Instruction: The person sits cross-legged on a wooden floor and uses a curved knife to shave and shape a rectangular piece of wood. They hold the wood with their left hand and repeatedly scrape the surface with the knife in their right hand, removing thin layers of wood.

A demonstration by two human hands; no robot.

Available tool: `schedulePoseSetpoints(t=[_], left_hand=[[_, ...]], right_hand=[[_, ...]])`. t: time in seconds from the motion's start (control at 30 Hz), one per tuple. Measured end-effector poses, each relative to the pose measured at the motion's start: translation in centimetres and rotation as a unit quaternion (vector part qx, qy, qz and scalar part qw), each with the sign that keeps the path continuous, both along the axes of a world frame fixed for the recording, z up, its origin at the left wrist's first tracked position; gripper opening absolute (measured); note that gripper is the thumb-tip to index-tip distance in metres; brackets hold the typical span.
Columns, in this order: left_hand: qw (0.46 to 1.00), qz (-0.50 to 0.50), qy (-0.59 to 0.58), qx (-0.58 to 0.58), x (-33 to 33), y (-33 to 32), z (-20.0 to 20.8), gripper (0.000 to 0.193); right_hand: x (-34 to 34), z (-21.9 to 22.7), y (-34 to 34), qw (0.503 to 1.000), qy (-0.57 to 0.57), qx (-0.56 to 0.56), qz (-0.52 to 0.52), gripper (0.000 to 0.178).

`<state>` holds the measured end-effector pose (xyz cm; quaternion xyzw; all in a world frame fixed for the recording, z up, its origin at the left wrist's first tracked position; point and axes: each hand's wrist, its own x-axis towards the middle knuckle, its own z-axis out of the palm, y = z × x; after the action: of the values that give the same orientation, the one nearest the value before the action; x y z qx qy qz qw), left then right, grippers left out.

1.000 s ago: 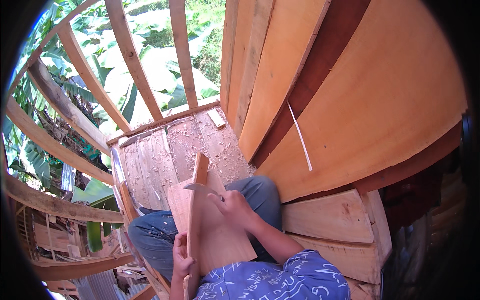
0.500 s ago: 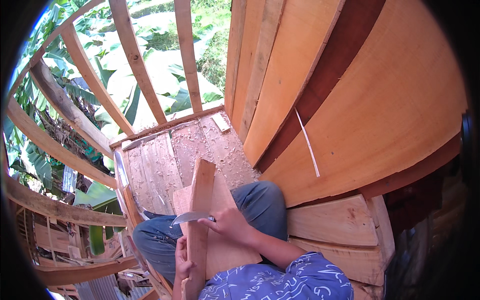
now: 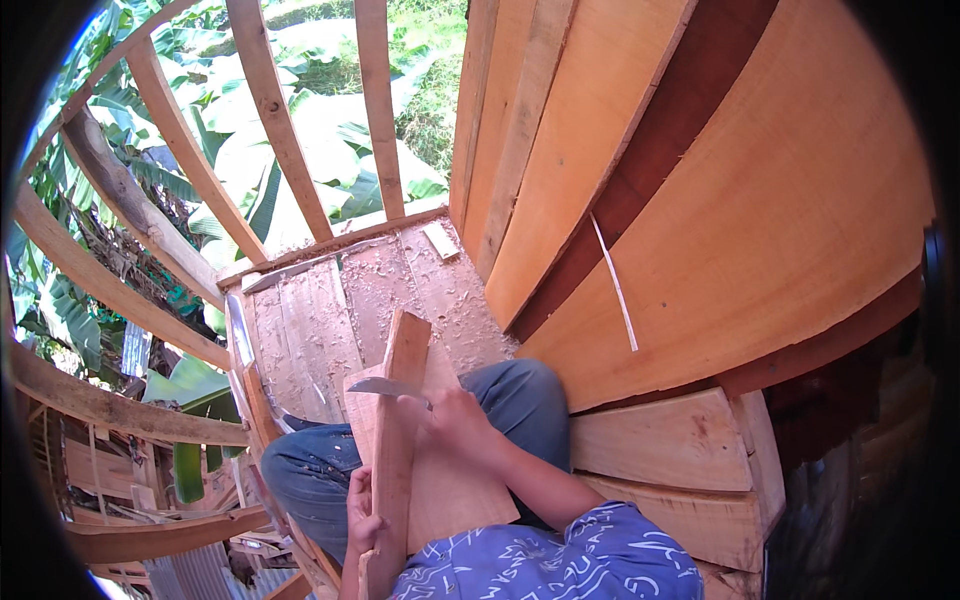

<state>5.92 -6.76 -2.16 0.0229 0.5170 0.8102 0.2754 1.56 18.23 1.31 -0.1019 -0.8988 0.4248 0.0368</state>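
My right hand [image 3: 455, 418] is closed round the handle of a knife [image 3: 374, 385], whose curved blade lies across a long piece of wood [image 3: 399, 455] and points left. Most of the handle is hidden in my fist. The piece of wood runs from my lap away from me and leans over a flat wide board [image 3: 455, 505]. Lower down, my left hand [image 3: 364, 512] grips the near part of the wood along its left side, fingers curled. My bent legs in blue jeans [image 3: 520, 395] lie on both sides of the board.
Wood shavings litter the plank floor [image 3: 380, 285], with a small offcut block [image 3: 440, 241] near the far edge. Slatted framing [image 3: 275, 120] stands at the left and far side. Tall boards [image 3: 560, 160] form a wall at the right. Plants grow outside.
My right hand and the knife have moved away from me along the piece of wood, toward its far end. My left hand keeps its hold in nearly the same place.
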Motion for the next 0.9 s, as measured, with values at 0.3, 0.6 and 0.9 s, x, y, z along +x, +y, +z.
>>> schedulePoseSetpoints(t=[0.3,0.6,0.9], left_hand=[[0.996,0.003,-0.027,0.084,0.0,-0.1,-0.6,0.088],[0.997,0.027,-0.024,0.067,0.9,-0.6,-1.1,0.089],[0.998,0.024,-0.016,0.059,0.9,-0.5,-0.9,0.088]], right_hand=[[0.8,0.1,-1.8,0.987,0.062,0.101,0.11,0.063],[1.6,-0.2,-2.3,0.991,0.06,0.054,0.102,0.065],[1.7,-0.5,-2.2,0.993,0.048,0.044,0.103,0.067]])
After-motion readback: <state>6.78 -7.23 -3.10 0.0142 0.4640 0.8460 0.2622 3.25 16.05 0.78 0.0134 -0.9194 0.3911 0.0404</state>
